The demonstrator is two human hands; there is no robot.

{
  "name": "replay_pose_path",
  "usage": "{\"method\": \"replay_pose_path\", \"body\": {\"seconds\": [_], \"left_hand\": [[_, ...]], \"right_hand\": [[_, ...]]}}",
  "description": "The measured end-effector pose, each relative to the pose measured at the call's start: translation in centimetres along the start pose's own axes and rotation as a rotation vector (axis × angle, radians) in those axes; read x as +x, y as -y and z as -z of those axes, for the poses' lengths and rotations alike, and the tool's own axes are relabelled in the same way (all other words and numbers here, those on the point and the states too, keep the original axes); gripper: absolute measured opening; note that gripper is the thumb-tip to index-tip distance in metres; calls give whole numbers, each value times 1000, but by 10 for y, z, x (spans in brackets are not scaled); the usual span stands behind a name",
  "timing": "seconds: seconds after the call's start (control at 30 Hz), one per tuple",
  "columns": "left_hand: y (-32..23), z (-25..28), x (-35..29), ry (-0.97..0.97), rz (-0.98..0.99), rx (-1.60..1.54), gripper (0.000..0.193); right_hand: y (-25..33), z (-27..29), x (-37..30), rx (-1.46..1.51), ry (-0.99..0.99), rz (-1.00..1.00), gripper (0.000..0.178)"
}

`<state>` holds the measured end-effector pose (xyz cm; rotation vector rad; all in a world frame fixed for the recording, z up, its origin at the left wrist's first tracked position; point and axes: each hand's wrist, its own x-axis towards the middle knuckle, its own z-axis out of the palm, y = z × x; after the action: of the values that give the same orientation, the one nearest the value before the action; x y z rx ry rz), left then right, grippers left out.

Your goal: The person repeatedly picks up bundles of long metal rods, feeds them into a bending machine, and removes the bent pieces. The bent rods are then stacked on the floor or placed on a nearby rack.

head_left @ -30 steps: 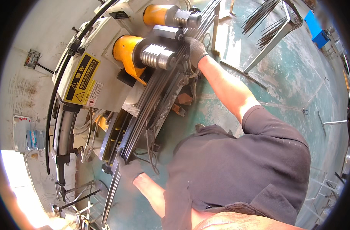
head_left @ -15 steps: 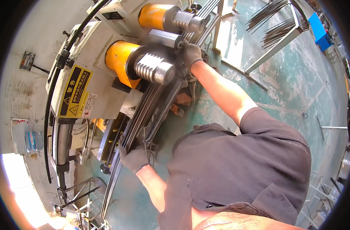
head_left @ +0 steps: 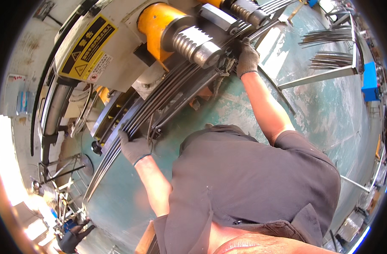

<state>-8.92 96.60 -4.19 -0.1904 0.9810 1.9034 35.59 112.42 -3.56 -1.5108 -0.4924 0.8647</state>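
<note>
Several long, thin metal rods run side by side on a slant through a machine. My left hand, in a dark grey work glove, is closed round the rods near their lower left stretch. At the machine's right edge, my gloved right hand has its fingers curled, just right of a ribbed metal shaft end. Whatever those fingers hold is hidden behind the glove. Above the rods juts an orange cylinder that carries the ribbed shaft. A grey metal block sits between this cylinder and a second one.
The pale machine body bears a yellow and black warning label. A rack with bundles of dark rods stands at the right, near a blue box. Worn green floor lies beneath. A dark hose bends down the left.
The view has shifted, so the machine appears higher and the rods lie flatter. My right hand now appears farther right and my left hand farther left. My left hand stays on the rods.
</note>
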Motion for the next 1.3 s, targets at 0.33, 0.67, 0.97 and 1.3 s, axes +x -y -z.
{"method": "replay_pose_path", "body": {"seconds": [0.33, 0.67, 0.97, 1.3], "left_hand": [[-27, 21, 15, 86, -84, 63, 35], [26, -10, -2, 160, 72, 12, 37], [-76, 84, -30, 450, 79, -129, 66], [-352, 280, 38, -152, -376, -26, 65]], "right_hand": [[-63, 76, -18, 233, 33, -213, 49], [-113, 67, -71, 51, 161, -284, 45], [-184, 92, -137, -182, 268, -372, 44], [-285, 172, -200, -486, 140, -558, 41]]}}
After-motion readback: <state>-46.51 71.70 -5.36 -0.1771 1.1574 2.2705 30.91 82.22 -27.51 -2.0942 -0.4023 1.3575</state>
